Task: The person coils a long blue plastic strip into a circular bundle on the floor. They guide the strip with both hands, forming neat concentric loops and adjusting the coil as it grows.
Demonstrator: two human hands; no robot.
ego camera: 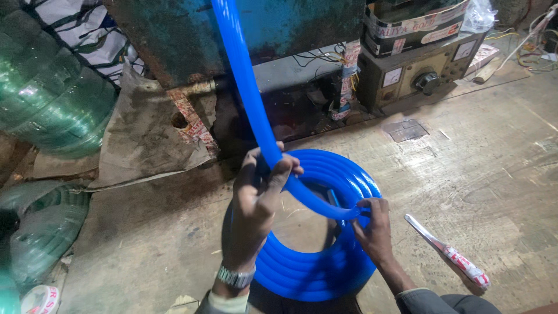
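Our left hand (258, 189) grips the blue hose (247, 87); our right hand (372, 227) pinches it onto the coil (308, 273) on the floor (465, 174).

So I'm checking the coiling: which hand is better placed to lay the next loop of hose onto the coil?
Probably the right hand: it rests on the coil where the hose meets it. The left hand grips the incoming hose higher up, feeding it.

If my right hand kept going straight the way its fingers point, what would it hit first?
The right hand points up-left, fingertips already on the blue hose above the blue hose coil. Going on, it would likely meet that hose first; depth is unclear.
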